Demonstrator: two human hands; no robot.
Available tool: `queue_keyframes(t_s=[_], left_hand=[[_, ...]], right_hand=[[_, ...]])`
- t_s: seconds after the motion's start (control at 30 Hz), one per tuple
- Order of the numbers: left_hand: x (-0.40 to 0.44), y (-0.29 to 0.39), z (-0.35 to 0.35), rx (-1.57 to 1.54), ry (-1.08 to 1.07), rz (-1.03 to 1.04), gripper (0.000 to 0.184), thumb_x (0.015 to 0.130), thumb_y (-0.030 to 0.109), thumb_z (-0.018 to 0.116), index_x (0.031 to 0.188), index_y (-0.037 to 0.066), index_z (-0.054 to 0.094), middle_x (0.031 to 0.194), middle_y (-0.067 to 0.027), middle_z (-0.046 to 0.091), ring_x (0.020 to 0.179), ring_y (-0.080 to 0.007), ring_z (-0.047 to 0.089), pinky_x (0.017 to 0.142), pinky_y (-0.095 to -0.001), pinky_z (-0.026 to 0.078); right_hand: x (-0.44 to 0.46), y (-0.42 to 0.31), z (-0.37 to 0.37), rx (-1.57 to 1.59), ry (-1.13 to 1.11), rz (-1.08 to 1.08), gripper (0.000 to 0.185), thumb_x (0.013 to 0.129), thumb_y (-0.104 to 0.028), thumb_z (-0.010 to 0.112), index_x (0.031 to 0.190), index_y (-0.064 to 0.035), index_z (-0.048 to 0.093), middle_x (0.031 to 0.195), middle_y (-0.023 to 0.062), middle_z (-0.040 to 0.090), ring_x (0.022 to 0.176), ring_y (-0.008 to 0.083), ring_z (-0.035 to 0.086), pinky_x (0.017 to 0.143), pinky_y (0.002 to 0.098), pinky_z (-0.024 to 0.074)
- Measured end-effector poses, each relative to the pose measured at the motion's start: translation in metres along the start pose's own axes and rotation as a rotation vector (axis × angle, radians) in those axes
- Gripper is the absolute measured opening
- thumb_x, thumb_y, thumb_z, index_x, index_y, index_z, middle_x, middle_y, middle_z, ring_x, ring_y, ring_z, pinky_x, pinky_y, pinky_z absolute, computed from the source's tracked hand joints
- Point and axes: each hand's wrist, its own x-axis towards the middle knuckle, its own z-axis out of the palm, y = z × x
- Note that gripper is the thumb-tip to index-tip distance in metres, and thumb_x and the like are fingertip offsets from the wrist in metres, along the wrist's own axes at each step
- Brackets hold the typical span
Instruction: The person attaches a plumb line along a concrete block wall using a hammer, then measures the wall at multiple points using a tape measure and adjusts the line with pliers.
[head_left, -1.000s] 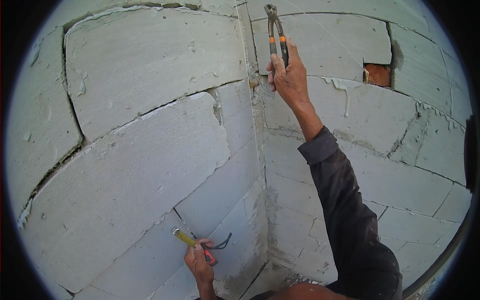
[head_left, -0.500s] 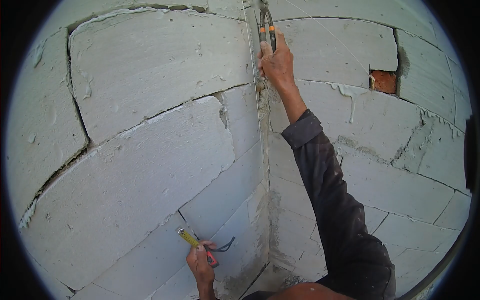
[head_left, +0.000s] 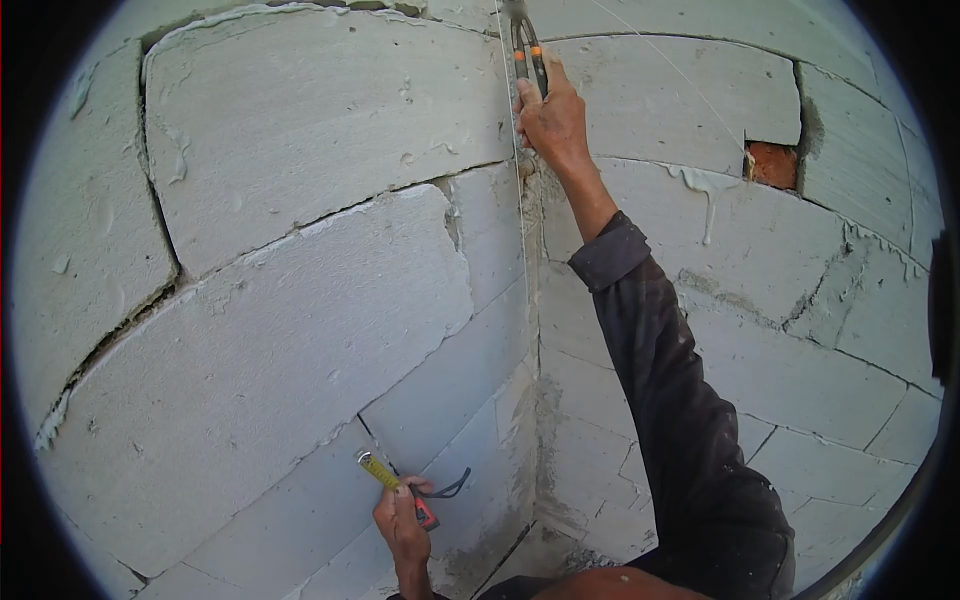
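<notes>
My right hand (head_left: pixel 555 115) is raised high in the corner, wrapped round the black-and-orange handles of a pair of pincers (head_left: pixel 528 58). Their jaws are at the top edge of the view, blurred, so what they touch cannot be made out. Low on the left side, my left hand (head_left: pixel 402 525) grips a red and black tape measure (head_left: pixel 424 512). A short length of yellow blade (head_left: pixel 376 470) sticks out of it towards the upper left, and a dark wrist strap (head_left: pixel 455 486) hangs off to the right.
Pale block walls (head_left: pixel 320 270) meet in a corner (head_left: pixel 535 350). A thin white string (head_left: pixel 522 220) runs down beside it; another string (head_left: pixel 680 65) slants to a gap with red brick (head_left: pixel 772 164). Open joints and dried mortar drips (head_left: pixel 708 195) mark the blocks.
The pincers have tipped slightly to the left at the top, with my right hand still round the handles. My left hand and the tape measure have stayed nearly in place. The view has shifted a little.
</notes>
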Motion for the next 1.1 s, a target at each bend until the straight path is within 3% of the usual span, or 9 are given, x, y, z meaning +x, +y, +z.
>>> queue_keyframes(t_s=[0.13,0.33,0.43,0.53,0.67,0.77,0.93,1.07,1.1], left_hand=[[-0.002,-0.001,0.000,0.013,0.005,0.028,0.040,0.111,0.027,0.046,0.107,-0.003,0.072,0.091,-0.0079,0.072,0.071,-0.0084,0.052,0.066,-0.0275,0.041],[-0.001,0.002,-0.002,-0.007,-0.027,0.001,0.040,0.111,0.028,0.047,0.108,-0.003,0.073,0.092,-0.0082,0.073,0.071,-0.0084,0.052,0.065,-0.0278,0.041],[-0.001,-0.002,-0.005,0.026,-0.040,0.029,0.042,0.112,0.030,0.046,0.109,-0.003,0.072,0.093,-0.0098,0.074,0.071,-0.0085,0.055,0.065,-0.0268,0.043],[0.001,-0.005,-0.005,0.055,-0.046,0.073,0.043,0.112,0.032,0.045,0.110,-0.002,0.071,0.095,-0.0114,0.075,0.072,-0.0085,0.057,0.066,-0.0255,0.045],[-0.001,0.003,-0.002,0.014,-0.030,0.031,0.038,0.110,0.026,0.048,0.108,-0.003,0.073,0.092,-0.0081,0.073,0.074,-0.0089,0.054,0.067,-0.0278,0.043],[-0.001,-0.004,-0.003,-0.014,-0.026,0.008,0.039,0.111,0.026,0.047,0.108,-0.003,0.073,0.092,-0.0072,0.072,0.075,-0.0089,0.055,0.068,-0.0277,0.044],[-0.001,-0.010,-0.010,-0.001,-0.036,0.010,0.040,0.112,0.027,0.047,0.110,-0.002,0.073,0.093,-0.0063,0.072,0.076,-0.0091,0.056,0.070,-0.0280,0.046],[-0.001,-0.006,-0.009,0.029,-0.102,0.024,0.040,0.113,0.029,0.047,0.114,-0.001,0.073,0.096,-0.0056,0.072,0.079,-0.0090,0.057,0.072,-0.0278,0.048],[-0.002,-0.003,-0.011,0.033,-0.128,-0.051,0.042,0.115,0.029,0.045,0.118,-0.004,0.071,0.103,-0.0101,0.073,0.100,-0.0161,0.065,0.089,-0.0314,0.050]], right_hand=[[-0.017,-0.051,-0.013,0.388,0.005,0.205,0.056,0.107,-0.010,0.060,0.158,-0.0029,0.039,0.074,0.0076,0.068,0.055,0.0158,0.067,0.047,0.0339,0.0539],[-0.010,-0.031,0.007,0.201,0.238,0.076,0.060,0.105,-0.010,0.062,0.160,-0.0022,0.038,0.070,0.0076,0.068,0.057,0.0175,0.069,0.049,0.0353,0.0550],[-0.013,-0.033,-0.006,0.225,0.018,0.174,0.059,0.105,-0.009,0.062,0.158,-0.0009,0.040,0.071,0.0098,0.069,0.056,0.0203,0.070,0.051,0.0378,0.0564],[-0.016,-0.041,-0.001,0.307,0.180,0.222,0.057,0.105,-0.009,0.061,0.158,-0.0004,0.039,0.070,0.0098,0.069,0.054,0.0204,0.069,0.049,0.0375,0.0562],[-0.012,-0.028,-0.001,0.100,0.077,0.091,0.057,0.107,-0.011,0.059,0.159,-0.0020,0.037,0.071,0.0082,0.068,0.054,0.0171,0.068,0.045,0.0341,0.0538],[-0.029,-0.042,-0.007,0.310,0.126,0.209,0.056,0.109,-0.014,0.058,0.160,-0.0059,0.036,0.076,0.0061,0.067,0.055,0.0135,0.066,0.043,0.0304,0.0517],[-0.116,-0.045,-0.034,0.312,0.095,0.309,0.053,0.111,-0.016,0.057,0.159,-0.0075,0.038,0.080,0.0051,0.066,0.060,0.0105,0.063,0.050,0.0280,0.0529],[-0.246,-0.045,-0.068,0.241,0.020,0.434,0.050,0.111,-0.014,0.057,0.157,-0.0075,0.041,0.078,0.0014,0.059,0.062,0.0094,0.057,0.055,0.0275,0.0481],[-0.284,-0.043,-0.082,0.269,-0.070,0.561,0.048,0.110,-0.013,0.057,0.155,-0.0068,0.042,0.076,0.0003,0.055,0.061,0.0088,0.055,0.055,0.0266,0.0467]])
